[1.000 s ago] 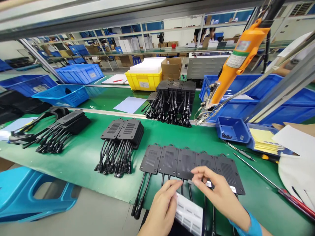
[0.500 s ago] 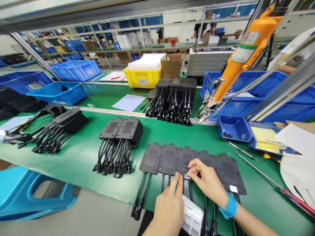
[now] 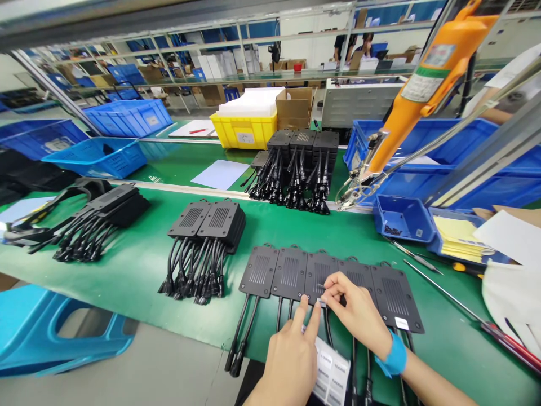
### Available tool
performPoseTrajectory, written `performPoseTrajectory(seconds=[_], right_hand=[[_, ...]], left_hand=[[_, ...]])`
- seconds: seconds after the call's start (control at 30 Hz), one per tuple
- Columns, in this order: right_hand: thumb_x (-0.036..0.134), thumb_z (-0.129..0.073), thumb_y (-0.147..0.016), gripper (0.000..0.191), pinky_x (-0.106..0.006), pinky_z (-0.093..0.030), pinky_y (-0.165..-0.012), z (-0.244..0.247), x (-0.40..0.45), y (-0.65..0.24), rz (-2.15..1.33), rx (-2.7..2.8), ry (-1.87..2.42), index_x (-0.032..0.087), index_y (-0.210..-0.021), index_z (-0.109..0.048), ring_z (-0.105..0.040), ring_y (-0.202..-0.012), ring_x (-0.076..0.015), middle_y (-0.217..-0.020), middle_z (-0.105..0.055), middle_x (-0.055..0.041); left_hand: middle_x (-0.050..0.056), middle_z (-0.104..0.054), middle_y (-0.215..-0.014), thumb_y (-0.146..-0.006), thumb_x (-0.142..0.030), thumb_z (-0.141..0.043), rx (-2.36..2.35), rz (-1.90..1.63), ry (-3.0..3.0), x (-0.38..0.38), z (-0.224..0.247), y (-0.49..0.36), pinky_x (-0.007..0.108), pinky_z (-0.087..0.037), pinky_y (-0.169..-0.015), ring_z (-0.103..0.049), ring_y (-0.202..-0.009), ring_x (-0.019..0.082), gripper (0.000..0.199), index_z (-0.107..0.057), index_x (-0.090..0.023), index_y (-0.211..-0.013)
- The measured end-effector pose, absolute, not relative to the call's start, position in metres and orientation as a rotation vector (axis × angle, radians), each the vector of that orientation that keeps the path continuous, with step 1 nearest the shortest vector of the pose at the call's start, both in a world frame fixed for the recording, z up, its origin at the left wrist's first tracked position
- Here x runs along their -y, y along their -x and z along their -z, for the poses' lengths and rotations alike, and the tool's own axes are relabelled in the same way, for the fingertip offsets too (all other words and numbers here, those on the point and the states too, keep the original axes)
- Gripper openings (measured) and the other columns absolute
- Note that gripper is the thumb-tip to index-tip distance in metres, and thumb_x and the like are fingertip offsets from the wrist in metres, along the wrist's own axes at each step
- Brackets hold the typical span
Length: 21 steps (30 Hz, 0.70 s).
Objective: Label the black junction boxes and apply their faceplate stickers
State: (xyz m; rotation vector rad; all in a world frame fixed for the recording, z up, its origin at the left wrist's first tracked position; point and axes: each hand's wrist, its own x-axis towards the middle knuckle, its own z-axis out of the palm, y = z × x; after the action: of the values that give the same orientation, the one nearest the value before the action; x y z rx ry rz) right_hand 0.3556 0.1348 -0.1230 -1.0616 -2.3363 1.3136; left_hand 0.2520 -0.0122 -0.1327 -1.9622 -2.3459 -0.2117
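Note:
Five flat black boxes with ribbed lids and cables lie in a row on the green bench; the middle box (image 3: pixel 316 270) is under both my hands. My left hand (image 3: pixel 291 355) grips a sheet of white labels (image 3: pixel 332 375) printed 10000, with two fingers stretched to that box's lower edge. A small white label (image 3: pixel 322 303) sits there, beside the left fingertips and under my right thumb. My right hand (image 3: pixel 350 304), a blue band on its wrist, pinches a thin grey tool, mostly hidden by the fingers. The rightmost box (image 3: pixel 395 296) bears a white label (image 3: pixel 401 323) at its lower edge.
Stacked black boxes (image 3: pixel 220 219) stand left of the row, more (image 3: pixel 302 141) at the back. An orange screwdriver (image 3: pixel 426 84) hangs at right above blue bins (image 3: pixel 422 141). A red-handled screwdriver (image 3: pixel 502 335) and a small screw tray (image 3: pixel 403 217) lie right. People work in the background.
My left index finger has shifted right onto the small label, and the two left fingers have spread apart. My right hand stays almost in place. The view has moved slightly.

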Motion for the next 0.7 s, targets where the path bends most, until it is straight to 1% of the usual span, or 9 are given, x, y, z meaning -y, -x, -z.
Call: performPoseTrajectory(seconds=[0.23, 0.47, 0.7], right_hand=[[0.029, -0.051, -0.085, 0.009, -0.027, -0.043, -0.065, 0.1227, -0.1354, -0.3559, -1.316, 2.338, 1.066, 0.023, -0.092, -0.048, -0.059, -0.068, -0.0132, -0.075, -0.064, 0.0042], [0.025, -0.051, -0.085, 0.008, -0.027, -0.043, -0.066, 0.1227, -0.1351, -0.3570, -1.321, 2.338, 1.055, 0.023, -0.092, -0.048, -0.061, -0.070, -0.0129, -0.077, -0.065, 0.0044], [0.019, -0.051, -0.085, 0.012, -0.026, -0.045, -0.065, 0.1226, -0.1357, -0.3579, -1.278, 2.393, 1.017, 0.023, -0.096, -0.048, -0.060, -0.069, -0.0123, -0.077, -0.064, 0.0051]], left_hand=[[0.012, -0.050, -0.137, -0.065, -0.006, -0.051, 2.362, 0.167, 2.006, 0.0113, 0.1307, -0.2519, 0.026, -0.056, -0.044, -0.065, -0.064, 0.016, 0.074, -0.052, -0.027, -0.136], [0.013, -0.046, -0.141, -0.067, -0.006, -0.050, 2.406, 0.098, 2.050, 0.0101, 0.1293, -0.2512, 0.028, -0.058, -0.047, -0.066, -0.067, 0.016, 0.075, -0.048, -0.028, -0.138], [0.013, -0.041, -0.144, -0.073, -0.006, -0.047, 2.506, -0.081, 2.105, 0.0051, 0.1238, -0.2527, 0.030, -0.059, -0.052, -0.068, -0.074, 0.019, 0.074, -0.042, -0.028, -0.143]])
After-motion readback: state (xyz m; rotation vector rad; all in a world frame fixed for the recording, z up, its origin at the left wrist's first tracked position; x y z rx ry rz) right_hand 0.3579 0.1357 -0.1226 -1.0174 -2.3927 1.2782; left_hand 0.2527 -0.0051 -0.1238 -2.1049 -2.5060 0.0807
